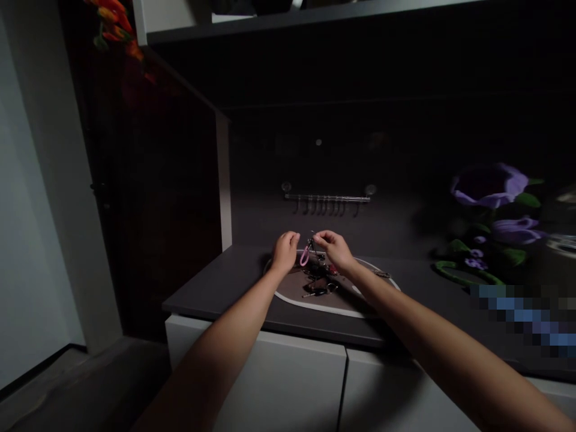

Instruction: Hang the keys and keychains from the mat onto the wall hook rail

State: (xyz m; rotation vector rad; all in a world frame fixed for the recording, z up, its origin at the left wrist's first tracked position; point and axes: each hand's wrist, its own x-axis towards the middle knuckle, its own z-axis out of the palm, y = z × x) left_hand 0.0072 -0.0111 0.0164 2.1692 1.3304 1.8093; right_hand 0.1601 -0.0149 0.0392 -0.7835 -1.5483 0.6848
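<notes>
My right hand (333,247) pinches a small key ring between thumb and fingertips. From it hangs a pink loop strap (305,256) with dark, thin pieces beside it. To the left, my left hand (285,252) is closed, thumb and fingers together; whether anything is between them I cannot make out. Below both hands lies a brown mat with a white rim (315,306), bearing a dark heap of keys (320,270). A key with a black head (319,292) lies nearest its front edge.
A clear rail with several hooks (327,198) is fixed to the dark back wall. Purple flowers (490,186) stand at the right of the grey countertop (211,282). A shelf (315,18) overhangs above, with white cabinet doors (288,384) below. Orange flowers (114,21) hang upper left.
</notes>
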